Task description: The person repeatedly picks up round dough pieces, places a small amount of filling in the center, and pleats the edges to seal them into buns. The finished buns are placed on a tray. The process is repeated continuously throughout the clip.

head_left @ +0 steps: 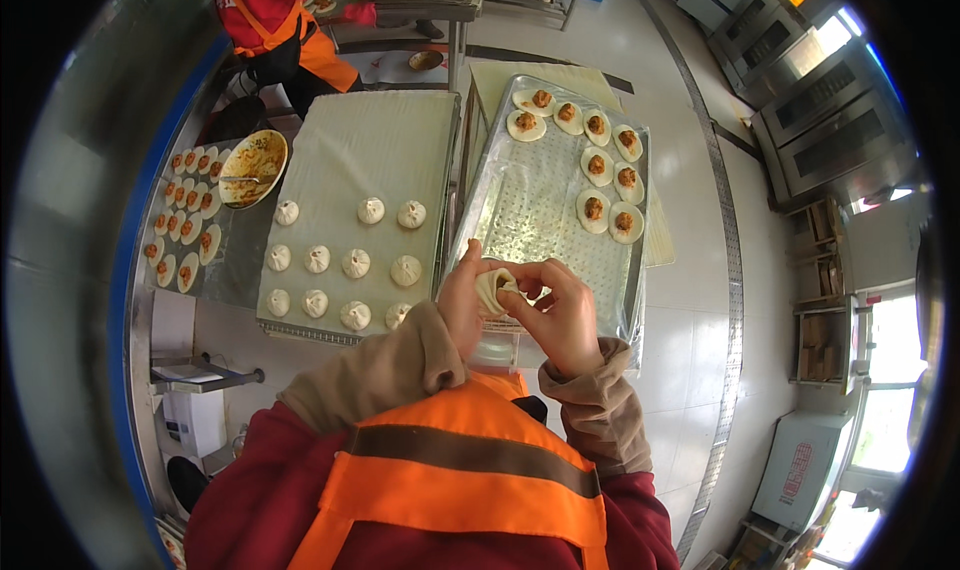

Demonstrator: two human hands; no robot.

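A half-pleated dough bun (491, 292) with its top still open is held between my hands, in front of my orange apron. My left hand (462, 295) cups it from the left side. The fingers of my right hand (560, 315) pinch the dough's rim from the right. Just beyond them lies a perforated metal tray (520, 210) with several flat dough rounds (597, 166) topped with reddish-brown filling, along its far and right sides. To the left, finished pleated buns (355, 263) sit in rows on a pale lined tray (370, 140).
Farther left, a bowl of filling (254, 168) with a spoon stands beside more filled dough rounds (190, 195) on a steel table. Another person (285, 30) in red with an orange apron is at the back left. Steel ovens (830, 120) and wooden shelves (822, 310) line the right.
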